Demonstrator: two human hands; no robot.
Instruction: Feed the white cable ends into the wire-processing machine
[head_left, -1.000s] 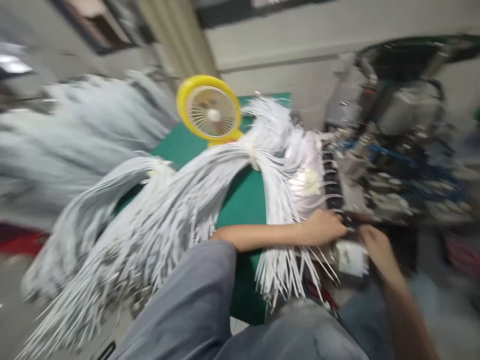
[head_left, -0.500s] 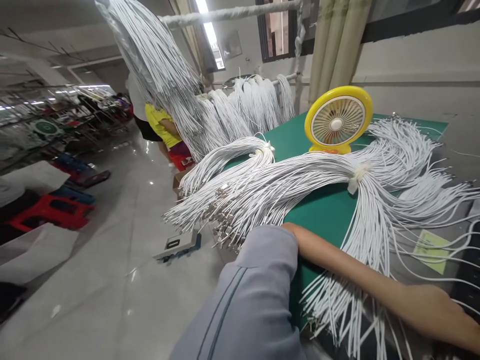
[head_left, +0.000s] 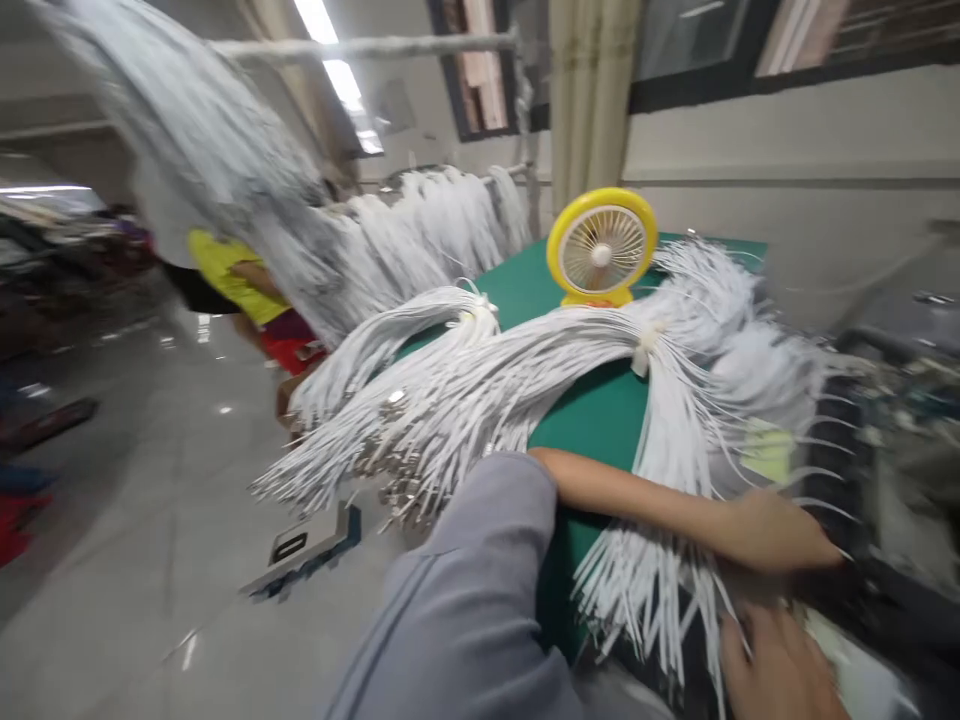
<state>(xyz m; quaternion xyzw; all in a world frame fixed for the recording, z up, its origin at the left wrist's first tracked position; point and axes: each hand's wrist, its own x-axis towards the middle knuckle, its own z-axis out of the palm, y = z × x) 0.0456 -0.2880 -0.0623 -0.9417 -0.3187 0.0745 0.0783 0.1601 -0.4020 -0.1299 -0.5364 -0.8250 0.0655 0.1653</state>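
My left arm, in a grey sleeve (head_left: 480,560), reaches across the bundle of white cables (head_left: 675,420) on the green table (head_left: 592,420). My left hand (head_left: 787,535) is at the black strip (head_left: 832,450), over which several single white cables lie spaced apart. Its fingers are drawn together to a point at a cable's end; blur hides what they hold. My right hand (head_left: 784,660) is low at the right, beside the hanging cable ends and below my left hand. Its fingers are bent, smeared and partly cut off by the picture's edge.
A yellow fan (head_left: 602,250) stands behind the cables. Another tied cable bundle (head_left: 382,335) drapes over the table's left edge. More cables hang from a wrapped rack (head_left: 375,47). A person in a yellow top (head_left: 236,275) is at the left. A grey-white device (head_left: 304,550) lies on the floor.
The view has swung right, so things sit further left. My right hand has come into view at the bottom right. My left hand now shows down to its fingertips.
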